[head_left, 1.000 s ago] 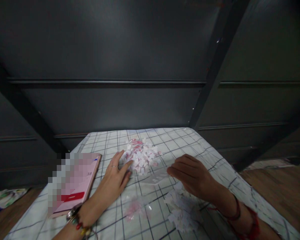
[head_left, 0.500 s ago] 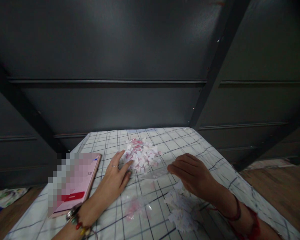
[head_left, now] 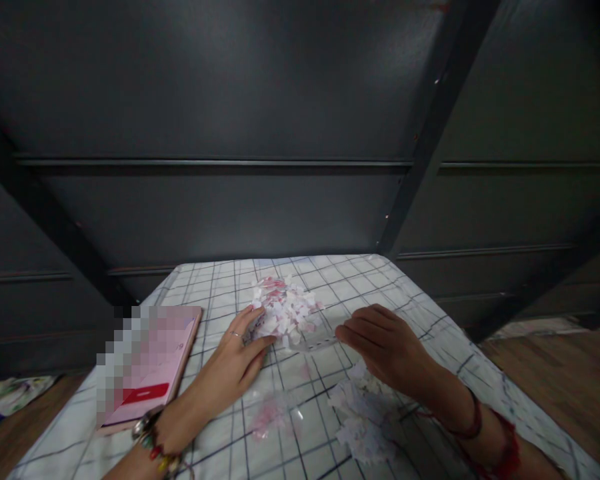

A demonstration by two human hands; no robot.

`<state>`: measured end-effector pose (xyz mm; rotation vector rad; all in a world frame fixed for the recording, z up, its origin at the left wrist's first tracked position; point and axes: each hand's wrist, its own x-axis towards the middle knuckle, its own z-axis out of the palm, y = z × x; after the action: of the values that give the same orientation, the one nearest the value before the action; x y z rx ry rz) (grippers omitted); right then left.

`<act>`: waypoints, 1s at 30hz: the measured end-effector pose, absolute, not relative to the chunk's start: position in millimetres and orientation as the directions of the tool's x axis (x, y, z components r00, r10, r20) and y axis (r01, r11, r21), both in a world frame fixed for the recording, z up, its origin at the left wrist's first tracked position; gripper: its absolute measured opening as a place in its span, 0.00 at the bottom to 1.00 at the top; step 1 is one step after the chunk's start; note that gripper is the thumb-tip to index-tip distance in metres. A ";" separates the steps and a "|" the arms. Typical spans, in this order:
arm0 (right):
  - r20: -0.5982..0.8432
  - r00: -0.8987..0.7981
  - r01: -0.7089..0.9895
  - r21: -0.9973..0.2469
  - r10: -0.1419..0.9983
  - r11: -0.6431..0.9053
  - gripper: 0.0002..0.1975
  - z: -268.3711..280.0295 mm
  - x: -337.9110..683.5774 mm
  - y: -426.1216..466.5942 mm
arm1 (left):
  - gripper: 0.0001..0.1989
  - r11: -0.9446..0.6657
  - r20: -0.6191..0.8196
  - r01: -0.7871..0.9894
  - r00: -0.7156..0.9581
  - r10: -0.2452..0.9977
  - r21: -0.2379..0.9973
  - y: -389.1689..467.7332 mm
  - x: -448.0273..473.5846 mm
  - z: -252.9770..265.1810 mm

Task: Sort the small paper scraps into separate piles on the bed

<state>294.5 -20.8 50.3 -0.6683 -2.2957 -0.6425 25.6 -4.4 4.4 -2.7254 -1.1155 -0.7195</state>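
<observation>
A heap of white and pink paper scraps lies in the middle of the table. My left hand rests against its left side, thumb and fingers apart and touching the scraps. Opposite it, my right hand is closed, pinching the edge of a clear plastic bag that stretches toward the heap. The bag's mouth is hard to make out. Under and in front of my right hand sits a second pile of white paper pieces. Nearer me lies another clear plastic bag with something pink in it.
A tablet with a pink screen, partly blurred out, lies at the left of the table. The checked tablecloth covers the tabletop. Dark grey metal panels rise behind it. Wooden floor shows on the right.
My left hand has moved slightly right, its thumb and fingers now pressing into the heap's edge. My right hand stays almost in place with the bag.
</observation>
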 end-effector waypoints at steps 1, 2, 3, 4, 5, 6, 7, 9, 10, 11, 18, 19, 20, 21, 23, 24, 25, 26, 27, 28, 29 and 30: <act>0.702 -0.654 0.607 0.263 0.282 0.750 0.11 50.6 294.5 -20.9 | 0.16 -0.723 0.465 0.687 0.618 0.634 0.073 -4.2 25.4 4.0; 0.704 -0.653 0.603 0.261 0.278 0.753 0.10 50.9 294.5 -21.0 | 0.16 -0.723 0.465 0.688 0.618 0.634 0.071 -3.9 25.2 3.5; 0.702 -0.656 0.598 0.259 0.278 0.759 0.10 51.4 294.6 -21.2 | 0.16 -0.721 0.463 0.689 0.618 0.636 0.071 -3.7 25.0 3.0; 0.694 -0.664 0.589 0.255 0.279 0.766 0.10 52.3 295.1 -21.6 | 0.16 -0.721 0.460 0.690 0.618 0.637 0.072 -3.4 24.8 2.5; 0.682 -0.674 0.580 0.251 0.284 0.775 0.10 53.7 296.2 -22.1 | 0.16 -0.720 0.457 0.690 0.619 0.639 0.073 -3.2 24.6 2.1; 0.667 -0.686 0.572 0.246 0.291 0.783 0.11 55.5 298.1 -22.7 | 0.16 -0.720 0.453 0.690 0.619 0.641 0.075 -3.1 24.3 1.7; 0.649 -0.699 0.564 0.244 0.299 0.789 0.12 57.8 300.7 -23.5 | 0.15 -0.720 0.451 0.690 0.620 0.642 0.076 -2.9 24.1 1.5; 0.618 -0.720 0.557 0.245 0.315 0.793 0.14 62.8 307.7 -24.8 | 0.15 -0.717 0.451 0.692 0.617 0.645 0.079 -2.7 23.7 1.0; 0.614 -0.722 0.562 0.249 0.320 0.789 0.14 65.0 311.4 -25.2 | 0.15 -0.716 0.454 0.693 0.614 0.646 0.081 -2.6 23.6 0.7; 0.619 -0.714 0.575 0.252 0.327 0.778 0.14 66.4 314.7 -25.2 | 0.16 -0.715 0.456 0.694 0.611 0.647 0.083 -2.5 23.6 0.5; 0.692 -0.655 0.618 0.261 0.302 0.742 0.11 56.9 313.2 -17.0 | 0.15 -0.720 0.466 0.690 0.614 0.637 0.075 -1.0 24.9 -1.1; 0.686 -0.659 0.610 0.249 0.308 0.752 0.11 55.6 311.8 -16.1 | 0.15 -0.720 0.467 0.691 0.617 0.634 0.066 -0.9 25.0 -1.0; 0.675 -0.667 0.602 0.240 0.315 0.761 0.12 55.2 311.1 -15.6 | 0.15 -0.721 0.468 0.691 0.620 0.630 0.056 -0.8 25.0 -0.7; 0.661 -0.676 0.597 0.233 0.325 0.767 0.12 55.8 311.6 -15.5 | 0.15 -0.720 0.468 0.693 0.621 0.629 0.047 -0.9 24.9 -0.3; 0.634 -0.687 0.603 0.227 0.353 0.765 0.14 59.4 315.7 -15.9 | 0.15 -0.715 0.470 0.698 0.620 0.629 0.035 -1.3 24.5 0.7; 0.626 -0.689 0.610 0.227 0.366 0.759 0.15 61.9 319.1 -16.2 | 0.15 -0.708 0.472 0.706 0.612 0.634 0.036 -1.5 24.3 1.2; 0.621 -0.687 0.618 0.227 0.378 0.753 0.14 64.5 323.0 -16.5 | 0.15 -0.704 0.477 0.709 0.607 0.636 0.038 -1.7 24.1 1.7; 0.620 -0.681 0.629 0.222 0.391 0.745 0.14 66.8 327.1 -16.5 | 0.15 -0.703 0.480 0.711 0.604 0.636 0.037 -1.9 24.0 1.9; 0.623 -0.671 0.640 0.212 0.403 0.739 0.14 68.5 330.9 -16.3 | 0.15 -0.702 0.484 0.712 0.602 0.635 0.036 -1.9 23.9 2.0; 0.631 -0.657 0.649 0.196 0.412 0.735 0.13 69.5 333.9 -15.8 | 0.15 -0.702 0.487 0.711 0.601 0.634 0.035 -1.8 23.8 2.0; 0.645 -0.640 0.657 0.179 0.417 0.732 0.12 69.6 335.9 -15.1 | 0.15 -0.702 0.489 0.712 0.600 0.633 0.034 -1.7 23.6 1.9; 0.664 -0.623 0.660 0.164 0.413 0.733 0.11 68.8 336.6 -14.3 | 0.15 -0.702 0.491 0.711 0.600 0.632 0.035 -1.4 23.4 1.6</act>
<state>336.6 -14.3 68.8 -0.8078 -2.3218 -0.5308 23.4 -1.4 1.6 -2.6597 -1.1262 -0.7187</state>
